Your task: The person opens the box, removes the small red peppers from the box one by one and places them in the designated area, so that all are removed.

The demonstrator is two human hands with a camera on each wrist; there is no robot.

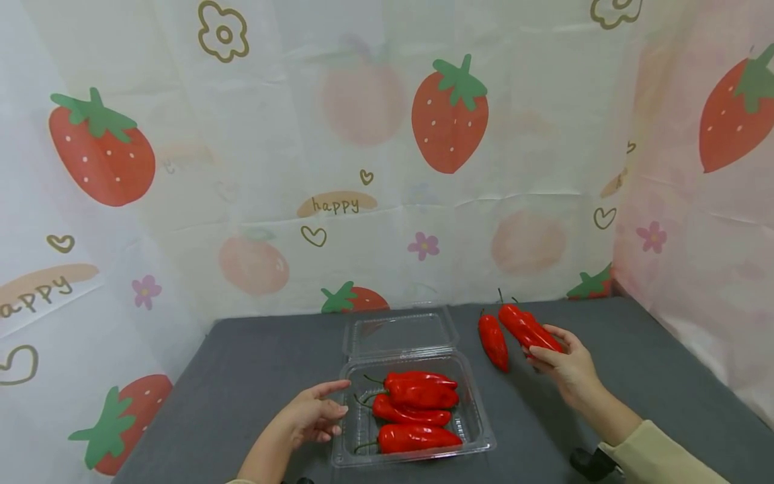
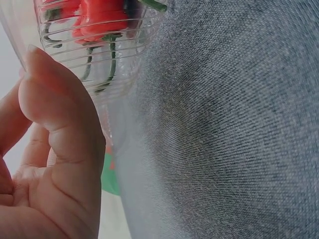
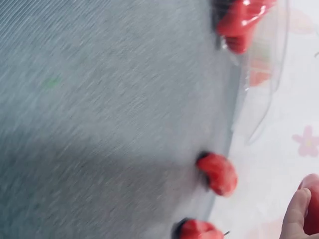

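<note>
Off to the right, my right hand [image 1: 568,366] grips a red pepper [image 1: 532,331] between thumb and fingers, lifted over the table. Another red pepper [image 1: 494,341] lies just left of it, and one more pepper [image 3: 200,230], mostly hidden in the head view, shows on the table in the right wrist view. A clear plastic box [image 1: 478,403] holds several red peppers [image 1: 420,438] side by side, their green stems to the left. Beside the box's left wall is my left hand [image 1: 311,413], thumb and index finger apart at the rim; whether they touch it I cannot tell.
The box's clear lid [image 1: 399,336] is hinged back behind it. A grey cloth [image 1: 260,376] covers the table. Fruit-printed curtains [image 1: 272,168] stand along the back and both sides.
</note>
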